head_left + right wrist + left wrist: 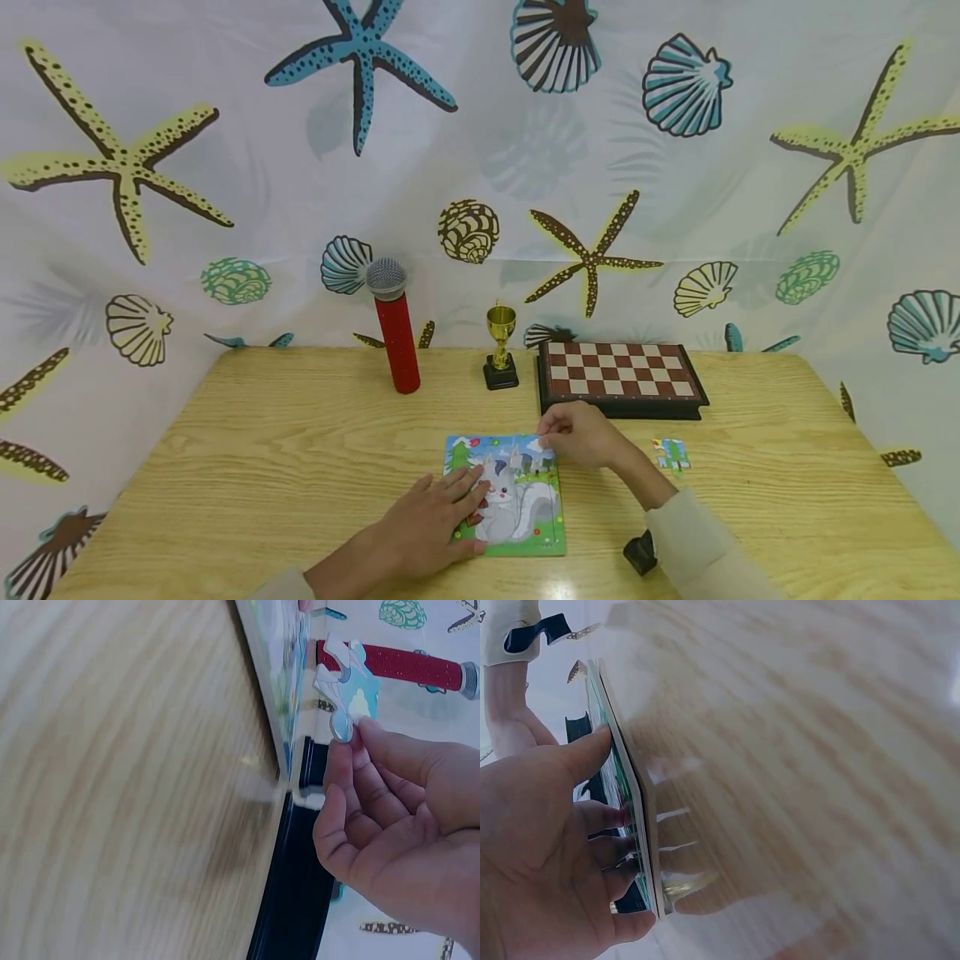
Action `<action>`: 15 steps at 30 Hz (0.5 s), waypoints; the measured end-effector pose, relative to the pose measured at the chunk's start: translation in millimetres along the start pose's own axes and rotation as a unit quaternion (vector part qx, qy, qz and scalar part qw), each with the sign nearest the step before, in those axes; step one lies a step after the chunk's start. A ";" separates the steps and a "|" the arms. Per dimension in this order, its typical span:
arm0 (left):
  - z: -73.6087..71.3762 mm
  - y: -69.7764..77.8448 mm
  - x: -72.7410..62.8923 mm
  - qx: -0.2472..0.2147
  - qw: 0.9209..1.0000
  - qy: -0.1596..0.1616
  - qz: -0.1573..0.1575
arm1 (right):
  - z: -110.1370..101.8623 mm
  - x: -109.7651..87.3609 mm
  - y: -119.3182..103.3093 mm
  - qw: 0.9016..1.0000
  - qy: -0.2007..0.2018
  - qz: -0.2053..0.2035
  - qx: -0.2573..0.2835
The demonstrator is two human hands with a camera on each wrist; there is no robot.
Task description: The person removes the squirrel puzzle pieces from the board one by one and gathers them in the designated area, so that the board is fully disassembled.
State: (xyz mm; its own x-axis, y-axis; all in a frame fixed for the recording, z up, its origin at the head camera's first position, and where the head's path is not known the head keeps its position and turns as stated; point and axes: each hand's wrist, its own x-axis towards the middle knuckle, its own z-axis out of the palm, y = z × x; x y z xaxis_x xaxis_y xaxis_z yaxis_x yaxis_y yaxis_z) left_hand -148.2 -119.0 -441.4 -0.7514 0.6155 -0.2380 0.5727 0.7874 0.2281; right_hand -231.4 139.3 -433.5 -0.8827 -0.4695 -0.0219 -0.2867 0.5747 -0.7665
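So I had a squirrel jigsaw puzzle [536,510] flat on the wooden table [285,450], the chessboard [622,371] and the little gold trophy [500,329] sitting behind it. My right hand [581,435] had a jigsaw piece [361,696] pinched between thumb and fingertips, near the puzzle's top right, and from the right wrist view it looked lifted off the board. My left hand [431,529] lay across the puzzle's left side, fingers fairly straight, not gripping anything. Another loose bit of puzzle [675,454] lay off to the right; couldn't tell if that was one piece or two.

Handling-wise, I'd say the piece was super light and stiff, probably card, with knobs that could bend or fray. The glossy print seemed a bit slippery, so imo a gentle pinch on the solid edge beat grabbing a knob.
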 end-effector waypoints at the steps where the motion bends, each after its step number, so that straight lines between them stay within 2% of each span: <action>1: 0.1 0.1 -0.1 0.001 1.000 0.002 0.002 | -3.7 -2.7 2.9 1.000 -0.001 -0.003 0.000; 15: 3.8 -1.6 0.1 0.010 1.000 0.005 0.008 | -55.4 -37.3 42.2 0.999 0.028 0.023 -0.030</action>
State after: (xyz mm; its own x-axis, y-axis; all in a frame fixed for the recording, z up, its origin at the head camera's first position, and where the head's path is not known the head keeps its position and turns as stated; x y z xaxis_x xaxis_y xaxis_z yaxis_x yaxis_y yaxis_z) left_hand -147.9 -120.0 -445.3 -0.7459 0.6270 -0.2249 0.5904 0.7786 0.2125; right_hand -231.1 218.3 -429.5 -0.9142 -0.4048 -0.0197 -0.2656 0.6352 -0.7252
